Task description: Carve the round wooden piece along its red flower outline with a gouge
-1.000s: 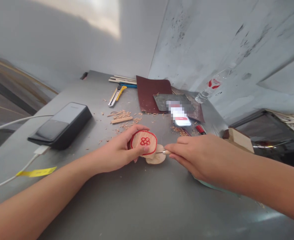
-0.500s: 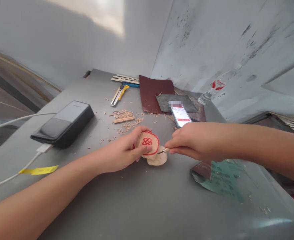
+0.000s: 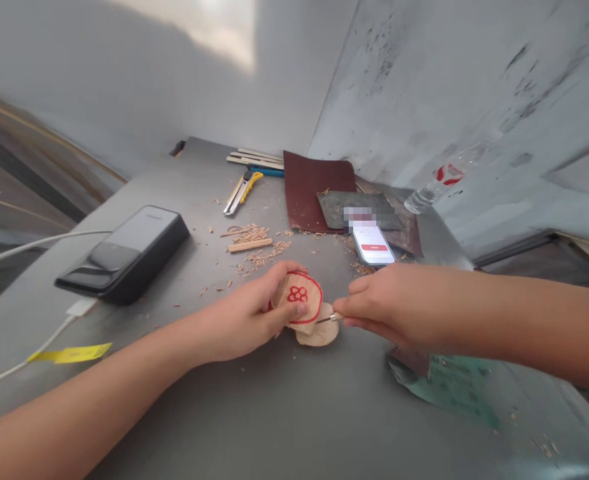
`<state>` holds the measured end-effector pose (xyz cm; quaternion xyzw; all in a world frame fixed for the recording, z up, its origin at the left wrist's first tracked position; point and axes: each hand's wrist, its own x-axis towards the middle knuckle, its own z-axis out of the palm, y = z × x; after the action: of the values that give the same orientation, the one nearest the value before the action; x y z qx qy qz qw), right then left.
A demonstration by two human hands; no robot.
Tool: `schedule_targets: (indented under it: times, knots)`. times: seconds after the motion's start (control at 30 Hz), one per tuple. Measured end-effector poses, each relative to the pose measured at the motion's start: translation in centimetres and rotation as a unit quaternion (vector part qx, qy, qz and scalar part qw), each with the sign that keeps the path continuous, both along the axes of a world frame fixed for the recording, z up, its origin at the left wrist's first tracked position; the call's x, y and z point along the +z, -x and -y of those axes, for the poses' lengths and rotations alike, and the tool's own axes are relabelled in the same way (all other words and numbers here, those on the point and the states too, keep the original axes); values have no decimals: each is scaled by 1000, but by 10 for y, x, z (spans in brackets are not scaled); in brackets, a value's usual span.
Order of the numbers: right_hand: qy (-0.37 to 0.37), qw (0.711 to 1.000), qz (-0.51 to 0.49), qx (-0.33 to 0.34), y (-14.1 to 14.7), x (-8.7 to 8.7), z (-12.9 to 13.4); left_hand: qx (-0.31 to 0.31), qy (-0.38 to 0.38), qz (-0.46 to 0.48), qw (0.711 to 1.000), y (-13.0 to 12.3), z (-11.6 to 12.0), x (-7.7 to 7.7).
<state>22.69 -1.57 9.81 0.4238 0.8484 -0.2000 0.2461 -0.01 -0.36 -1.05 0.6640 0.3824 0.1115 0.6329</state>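
A round wooden piece (image 3: 310, 297) with a red rim line and a red flower drawn on it is gripped by my left hand (image 3: 254, 310), thumb on its face. Below and partly behind it lies a second pale wooden piece (image 3: 319, 335). My right hand (image 3: 379, 303) is closed round the handle of a small carving tool (image 3: 333, 317), whose thin metal tip points left at the wood's lower right edge. Whether the tip touches the upper piece cannot be made out.
Wood shavings (image 3: 254, 235) and a yellow utility knife (image 3: 241, 191) lie beyond my hands. Brown sandpaper (image 3: 309, 190), a phone (image 3: 373, 245) and a bottle (image 3: 427, 191) stand or lie at the back right. A black device (image 3: 129, 257) is left, green sandpaper (image 3: 454, 387) right.
The whole view has shifted slightly, so most things appear a little lower or to the right. Both hands keep their holds, and the tool stays beside the wood.
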Motion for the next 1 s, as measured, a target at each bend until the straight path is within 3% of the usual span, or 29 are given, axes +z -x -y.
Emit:
schedule_targets:
  times: [0.13,0.2,0.23,0.3,0.37,0.43,0.5,0.57,0.67,0.73,0.8,0.87,0.9,0.97,1.0]
  knots:
    - [160,964,-27,-212,-2,-3,7,6,-2,-4,1000,-1,1,1]
    - [161,962,-39,-218,-6,-7,9,5,-8,2,1000,-1,1,1]
    - [132,975,-35,-175,-8,-8,10,4,-12,5,1000,-1,1,0]
    - [35,999,-4,-25,-11,-10,11,3,-14,9,1000,-1,1,-1]
    - [-56,990,39,123,-12,-9,11,3,-15,11,1000,-1,1,-2]
    - [-80,979,59,179,-9,-7,10,4,-13,10,1000,-1,1,-1]
    - [-50,991,42,120,-4,-4,8,3,-14,12,1000,-1,1,1]
    - [30,999,12,-17,1,-1,7,-1,-18,13,1000,-2,1,2]
    - [174,961,-13,-212,5,2,4,4,-29,14,999,-2,0,3]
    - [217,942,-21,-257,3,2,3,5,-34,18,999,-1,0,4]
    - [179,962,-28,-206,0,1,3,1,-36,19,999,-1,0,4]
    - [71,996,-17,-54,-5,-2,5,-1,-38,19,999,-1,0,3]
    - [7,999,-4,42,-7,-3,6,-1,-37,20,999,0,0,3]
    - [-99,975,27,199,-9,-6,10,0,-34,19,999,0,0,4]
    - [-125,964,38,233,-9,-7,12,1,-33,16,999,0,0,4]
